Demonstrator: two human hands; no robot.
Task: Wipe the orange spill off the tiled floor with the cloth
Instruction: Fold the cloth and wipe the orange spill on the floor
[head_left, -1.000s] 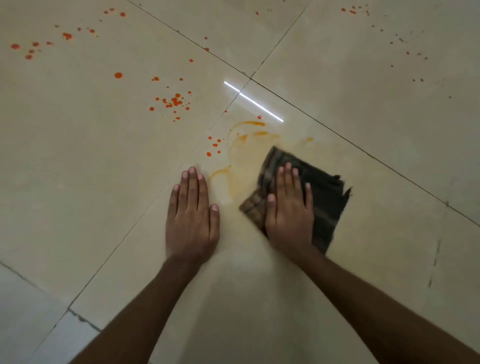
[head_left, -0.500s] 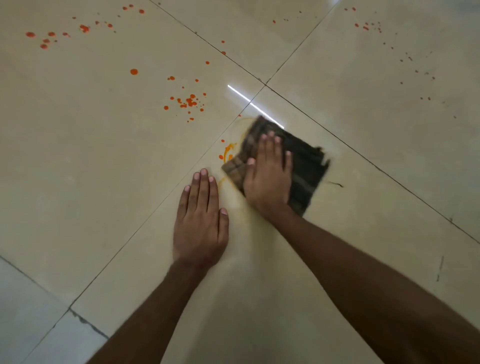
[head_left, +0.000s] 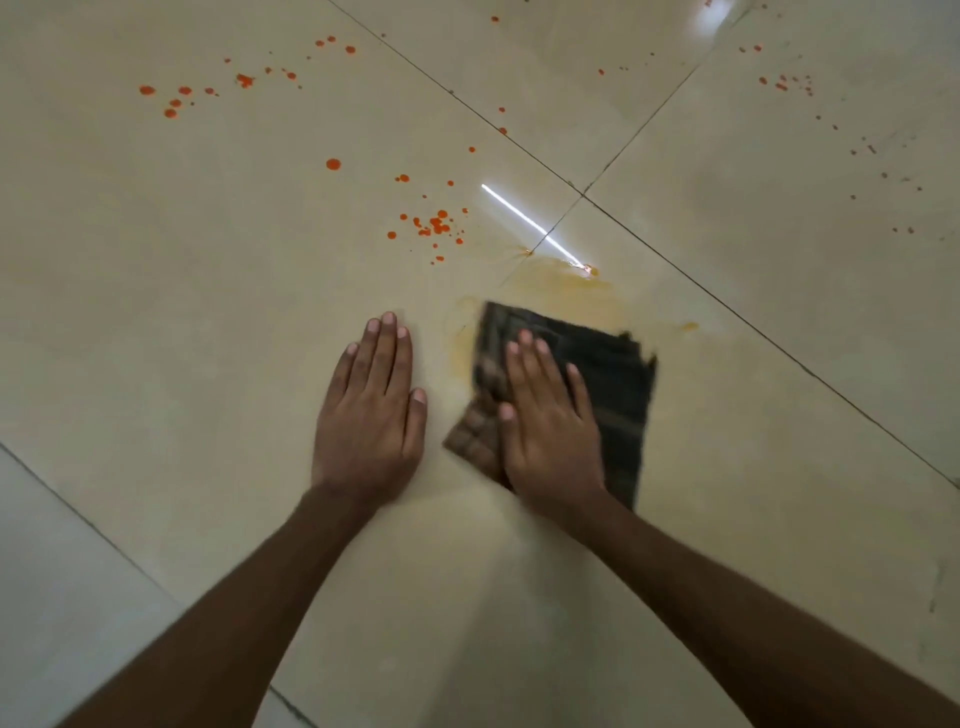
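- Right hand (head_left: 550, 421) lies flat with straight fingers on the folded dark cloth (head_left: 608, 384), pressing rather than gripping. Left hand (head_left: 371, 410) is flat on the tile floor (head_left: 182, 322), holding nothing.
- The cloth sits at the near edge of a pale orange smear (head_left: 566, 291), so my guess is it just thins the mess out and spreads it.
- Bright orange drops (head_left: 434, 226) lie well apart from the cloth, easy to miss.
- Wet tile near the bracing palm could let it slip.

Glossy beige tiled floor (head_left: 182, 312), dark grout lines (head_left: 727, 306), bright strip-light reflection (head_left: 519, 218)
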